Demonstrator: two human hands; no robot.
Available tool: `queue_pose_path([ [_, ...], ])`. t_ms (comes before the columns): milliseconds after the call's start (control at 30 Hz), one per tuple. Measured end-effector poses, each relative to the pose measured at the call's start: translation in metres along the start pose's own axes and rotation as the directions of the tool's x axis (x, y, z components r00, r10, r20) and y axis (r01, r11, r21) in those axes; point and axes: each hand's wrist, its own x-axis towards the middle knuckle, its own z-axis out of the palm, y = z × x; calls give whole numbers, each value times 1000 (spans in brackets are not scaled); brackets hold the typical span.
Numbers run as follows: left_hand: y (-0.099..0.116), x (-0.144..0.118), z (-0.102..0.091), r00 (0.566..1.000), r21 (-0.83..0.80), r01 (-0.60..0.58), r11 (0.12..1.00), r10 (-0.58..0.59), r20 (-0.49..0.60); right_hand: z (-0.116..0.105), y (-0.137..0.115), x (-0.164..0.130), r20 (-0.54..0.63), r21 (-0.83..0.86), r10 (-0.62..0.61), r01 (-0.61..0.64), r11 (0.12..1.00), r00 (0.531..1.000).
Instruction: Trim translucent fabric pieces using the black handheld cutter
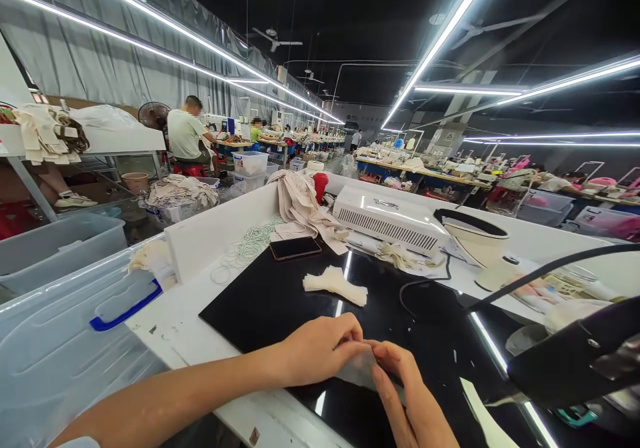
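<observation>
Here, both hands meeting, fingers pinching fabric piece

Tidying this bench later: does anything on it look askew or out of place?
Mostly orderly. A beige cloth hangs over the white divider, and rubber bands lie scattered loose beside the phone.

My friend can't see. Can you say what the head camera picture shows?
Two hands, the left hand and the right hand, pinch a small pale cloth piece over a black mat. More cloth pieces and a phone lie behind.
</observation>
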Motion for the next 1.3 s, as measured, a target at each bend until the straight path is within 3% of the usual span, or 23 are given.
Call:
queue_pose_path([
  [67, 2, -1, -8, 999, -94, 39, 995, -42, -30, 2, -4, 7, 28, 30, -30, 30, 999, 999],
  [233, -8, 8, -17, 991, -276, 98, 956, -120, -65, 10, -10, 29, -45, 18, -106, 107, 994, 993],
  [400, -25, 28, -29, 983, -322, 137, 937, -168, -70, 10, -9, 76, -69, -37, -122, 120, 992, 990],
  [600, -35, 58, -59, 963, -62, 144, 988, -155, -219, 19, 1, 138, -138, -192, -162, 134, 972, 977],
  [733, -39, 73, -68, 960, 186, 180, 966, -131, -248, 28, 12, 158, -129, -338, -178, 125, 933, 976],
  [1033, -51, 83, -55, 978, 512, 188, 838, -115, -172, 44, 25, 158, -81, -620, -191, 100, 778, 978],
  [1167, -56, 79, -52, 983, 556, 159, 816, -76, -168, 47, 22, 151, -104, -634, -271, 146, 759, 957],
  [1300, -52, 67, -57, 977, 534, 113, 838, 4, -212, 44, 9, 143, -163, -577, -398, 240, 781, 903],
])
